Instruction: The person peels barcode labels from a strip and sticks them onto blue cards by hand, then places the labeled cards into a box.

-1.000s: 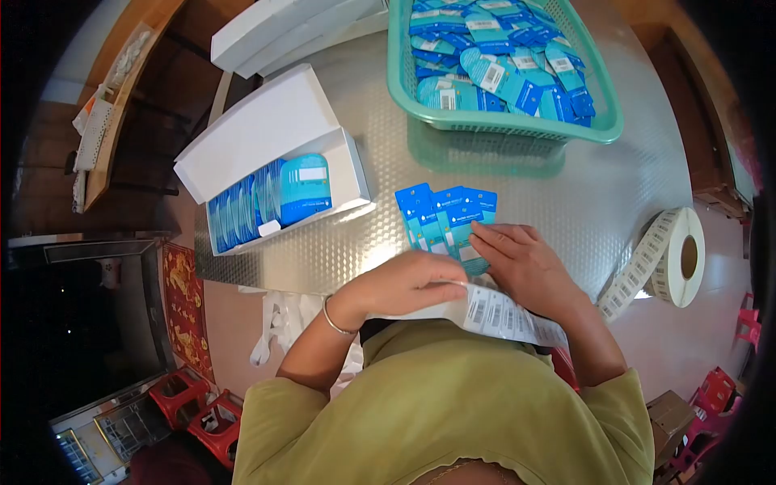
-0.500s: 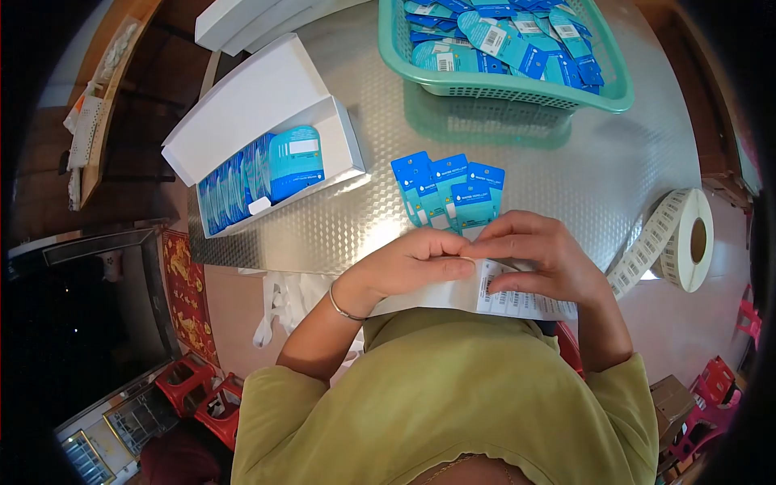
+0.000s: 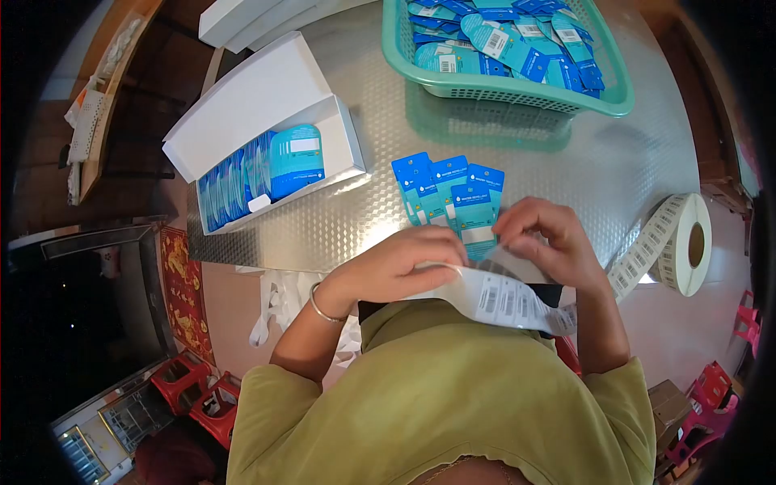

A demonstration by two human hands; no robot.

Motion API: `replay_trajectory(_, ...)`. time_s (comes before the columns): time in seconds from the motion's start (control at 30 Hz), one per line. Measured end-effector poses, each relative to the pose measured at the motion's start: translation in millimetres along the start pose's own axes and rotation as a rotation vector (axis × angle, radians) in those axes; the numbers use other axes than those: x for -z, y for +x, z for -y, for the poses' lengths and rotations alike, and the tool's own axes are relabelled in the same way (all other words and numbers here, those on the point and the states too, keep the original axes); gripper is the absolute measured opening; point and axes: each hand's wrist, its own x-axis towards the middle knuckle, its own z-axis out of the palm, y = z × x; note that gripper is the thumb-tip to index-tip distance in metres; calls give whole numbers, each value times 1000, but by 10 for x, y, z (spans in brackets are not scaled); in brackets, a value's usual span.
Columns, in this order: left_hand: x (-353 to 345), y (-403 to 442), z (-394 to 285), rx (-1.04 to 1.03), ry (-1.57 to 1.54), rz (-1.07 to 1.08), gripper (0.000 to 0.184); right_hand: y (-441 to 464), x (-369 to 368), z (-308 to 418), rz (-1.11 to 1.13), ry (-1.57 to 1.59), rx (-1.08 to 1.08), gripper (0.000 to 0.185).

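A strip of barcode labels (image 3: 503, 299) runs across my lap, bowed upward and slightly twisted. My left hand (image 3: 404, 263) grips its bare backing between thumb and fingers. Just right of it, my right hand (image 3: 550, 242) is closed in a pinch beside the nearest card; what sits at its fingertips is small, blurred and see-through. Several blue and teal cards (image 3: 473, 206) lie overlapped on the table before my hands, some showing a white blank panel. On the right, the strip leads to a label roll (image 3: 691, 242) standing on its edge.
A green plastic basket (image 3: 517, 95) full of similar cards stands at the back. To the left is an open white box (image 3: 347, 133) packed with cards, on the metal-topped table (image 3: 323, 234). Red stools (image 3: 182, 384) are on the floor at lower left.
My right hand has moved up and away from the strip towards the cards, its fingers now pinched. My left hand has shifted slightly left, and the strip has bowed upward.
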Motion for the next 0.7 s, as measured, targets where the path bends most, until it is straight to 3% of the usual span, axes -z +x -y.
replay_trajectory(0.1,-57,-13,-54,-66,451,-24,10,58,-1,-116,-77,34,-196,6)
replay_trajectory(0.2,-122,-6,-56,-37,603,48,10,135,-34,-153,-68,3,-281,7)
replay_trajectory(0.43,-264,73,5,-3,775,11,12,225,-14,-341,-170,-148,-203,8)
replay_trajectory(0.53,-292,124,6,-7,790,-6,11,215,11,-252,-171,-131,-349,8)
replay_trajectory(0.7,-305,139,30,-27,811,-26,10,169,7,-282,-179,-160,-369,16)
